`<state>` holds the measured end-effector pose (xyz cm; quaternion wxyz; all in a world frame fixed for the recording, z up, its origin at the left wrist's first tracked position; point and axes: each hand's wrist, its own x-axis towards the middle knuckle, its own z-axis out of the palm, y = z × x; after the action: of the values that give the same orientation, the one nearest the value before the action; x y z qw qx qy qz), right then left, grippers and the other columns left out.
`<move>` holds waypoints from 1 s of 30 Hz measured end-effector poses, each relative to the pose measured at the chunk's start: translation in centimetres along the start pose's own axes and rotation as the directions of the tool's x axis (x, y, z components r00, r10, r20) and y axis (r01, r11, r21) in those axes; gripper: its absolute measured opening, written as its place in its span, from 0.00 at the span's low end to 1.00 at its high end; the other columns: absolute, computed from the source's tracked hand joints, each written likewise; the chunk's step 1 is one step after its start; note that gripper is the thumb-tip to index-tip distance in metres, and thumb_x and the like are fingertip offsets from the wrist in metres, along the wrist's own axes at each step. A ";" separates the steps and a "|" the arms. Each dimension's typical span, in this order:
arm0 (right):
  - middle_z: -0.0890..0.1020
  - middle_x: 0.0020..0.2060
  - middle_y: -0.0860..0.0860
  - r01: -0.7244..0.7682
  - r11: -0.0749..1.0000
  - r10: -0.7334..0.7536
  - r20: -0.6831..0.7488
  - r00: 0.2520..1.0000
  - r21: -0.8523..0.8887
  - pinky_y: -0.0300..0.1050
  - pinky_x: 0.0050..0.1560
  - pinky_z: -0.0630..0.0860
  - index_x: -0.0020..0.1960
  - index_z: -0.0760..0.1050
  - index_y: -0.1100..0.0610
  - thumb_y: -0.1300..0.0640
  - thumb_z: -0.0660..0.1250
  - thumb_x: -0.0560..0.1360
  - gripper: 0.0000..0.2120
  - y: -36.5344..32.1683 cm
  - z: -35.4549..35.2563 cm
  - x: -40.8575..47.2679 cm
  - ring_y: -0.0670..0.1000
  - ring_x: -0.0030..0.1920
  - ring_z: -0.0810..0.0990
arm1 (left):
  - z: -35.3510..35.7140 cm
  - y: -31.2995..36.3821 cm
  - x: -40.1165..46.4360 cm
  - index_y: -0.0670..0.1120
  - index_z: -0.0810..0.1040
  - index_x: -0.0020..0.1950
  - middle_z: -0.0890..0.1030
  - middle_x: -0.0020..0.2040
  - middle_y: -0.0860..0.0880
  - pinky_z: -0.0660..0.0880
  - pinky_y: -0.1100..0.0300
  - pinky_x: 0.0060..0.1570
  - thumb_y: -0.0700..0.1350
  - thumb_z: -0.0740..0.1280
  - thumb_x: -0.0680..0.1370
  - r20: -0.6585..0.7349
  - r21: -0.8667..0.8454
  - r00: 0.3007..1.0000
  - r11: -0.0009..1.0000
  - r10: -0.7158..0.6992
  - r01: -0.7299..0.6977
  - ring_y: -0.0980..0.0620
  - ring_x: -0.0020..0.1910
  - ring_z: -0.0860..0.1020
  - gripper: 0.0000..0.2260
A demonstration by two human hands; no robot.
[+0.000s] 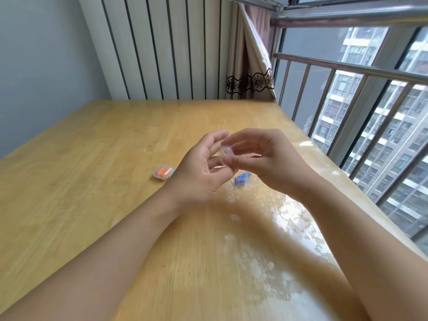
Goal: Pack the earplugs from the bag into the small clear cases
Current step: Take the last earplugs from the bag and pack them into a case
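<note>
A: What's each hand doing rn?

B: I'm holding a small clear case (224,152) up off the table (92,181), between both hands. My left hand (203,167) is cupping it from the left w/ fingers curled round it; my right hand (266,156) is pinching it from the right, thumb and forefinger on its edge. Can't tell if the lid's open or snapped, it's too small & see-through.

A: And the earplugs?

B: Blue earplugs (242,179) are lying in the clear bag (236,185) on the table, directly below my hands, just under the right thumb. They look to be lying roughly left-to-right, but they're partly hidden by my fingers, so not 100% sure.

A: Which hand's nearer to them?

B: Right one, I'm guessing. It's sitting almost straight above the bag, so it's a short drop down & slightly toward me. Left would be keeping the case steady.

A: Anything done already?

B: One case w/ orange earplugs (163,172) is sitting on the table, left of my left hand, well apart from the bag. Looks packed. So I'm thinking the blue pair is next.
</note>
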<state>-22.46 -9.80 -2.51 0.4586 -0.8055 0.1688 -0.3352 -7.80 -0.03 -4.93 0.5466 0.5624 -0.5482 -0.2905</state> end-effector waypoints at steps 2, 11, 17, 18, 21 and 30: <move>0.87 0.45 0.57 0.020 1.000 -0.020 -0.015 1.000 -0.012 0.44 0.49 0.83 0.52 0.84 0.62 0.66 0.79 0.69 0.12 0.1 -0.1 0.1 0.53 0.48 0.86 | 0.0 0.4 0.0 0.47 0.65 0.77 0.76 0.71 0.48 0.76 0.52 0.65 0.41 0.67 0.74 0.024 -0.266 0.996 0.960 -0.089 0.092 0.50 0.65 0.80 0.30; 0.84 0.51 0.57 -0.112 0.992 0.111 0.010 0.994 0.062 0.47 0.48 0.84 0.56 0.82 0.57 0.69 0.79 0.67 0.20 -0.2 -0.5 -0.1 0.54 0.47 0.85 | 0.6 0.3 0.2 0.45 0.63 0.78 0.73 0.74 0.49 0.72 0.58 0.69 0.35 0.62 0.83 -0.017 -0.171 1.000 0.985 -0.004 0.001 0.55 0.71 0.73 0.24; 0.86 0.45 0.61 -0.257 0.935 0.260 0.023 0.965 0.244 0.50 0.48 0.85 0.51 0.83 0.62 0.68 0.72 0.75 0.06 -0.2 0.0 -0.2 0.57 0.43 0.86 | 0.8 -0.1 -0.1 0.47 0.66 0.76 0.71 0.75 0.50 0.69 0.56 0.73 0.33 0.67 0.79 -0.043 0.009 0.996 0.997 0.080 -0.080 0.58 0.74 0.70 0.27; 0.86 0.42 0.59 -0.253 0.938 0.258 0.009 0.966 0.237 0.48 0.46 0.84 0.50 0.83 0.62 0.68 0.73 0.74 0.06 -0.2 0.1 -0.3 0.55 0.41 0.86 | 0.9 -0.1 -0.1 0.47 0.66 0.76 0.71 0.75 0.49 0.69 0.55 0.72 0.33 0.67 0.79 -0.043 0.017 0.996 0.997 0.079 -0.078 0.57 0.73 0.71 0.27; 0.87 0.42 0.57 -0.203 0.967 0.216 -0.069 0.974 0.153 0.47 0.43 0.84 0.51 0.84 0.64 0.71 0.72 0.72 0.08 -0.2 0.7 -0.4 0.55 0.40 0.87 | 0.9 -0.1 -0.1 0.45 0.68 0.75 0.74 0.72 0.48 0.72 0.52 0.70 0.35 0.69 0.78 -0.049 0.007 0.996 0.997 0.071 -0.070 0.57 0.71 0.74 0.26; 0.88 0.38 0.57 -0.158 0.985 0.167 -0.158 0.973 0.064 0.44 0.37 0.84 0.50 0.85 0.66 0.72 0.71 0.71 0.09 -0.1 1.6 -0.5 0.56 0.38 0.88 | 0.9 -0.4 0.0 0.40 0.69 0.74 0.80 0.64 0.47 0.78 0.61 0.60 0.31 0.67 0.79 -0.066 0.005 0.997 0.999 0.037 -0.037 0.59 0.62 0.80 0.24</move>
<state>-21.76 -8.43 -3.18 0.4898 -0.7469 0.2623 -0.3653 -8.52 -0.32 -5.48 0.5686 0.5623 -0.5408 -0.2607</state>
